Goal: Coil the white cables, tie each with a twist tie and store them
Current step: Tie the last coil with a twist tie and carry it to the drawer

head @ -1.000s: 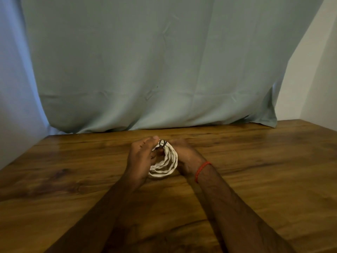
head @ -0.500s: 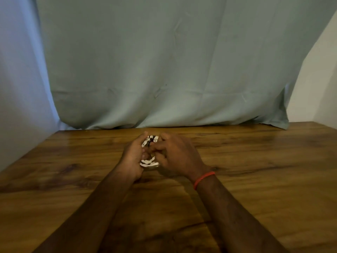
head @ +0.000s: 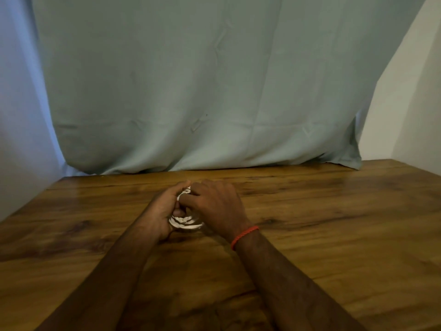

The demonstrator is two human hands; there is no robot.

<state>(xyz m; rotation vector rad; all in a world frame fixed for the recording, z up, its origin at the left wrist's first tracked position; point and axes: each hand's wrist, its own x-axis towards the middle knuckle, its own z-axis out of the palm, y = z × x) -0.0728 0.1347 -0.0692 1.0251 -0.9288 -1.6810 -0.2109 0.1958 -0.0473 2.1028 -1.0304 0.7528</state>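
Cable coil [head: 185,224], white, blurred, half hidden, fingers [head: 191,199] of left hand [head: 162,211] and right hand [head: 214,204] tight around it.

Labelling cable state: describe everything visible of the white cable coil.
The white cable coil is a small bundle of several stacked loops, mostly hidden. The left hand cups its left side; right hand pinches its top, where white shows. Its lower edge lies at the wooden table. Finer detail is blurred.
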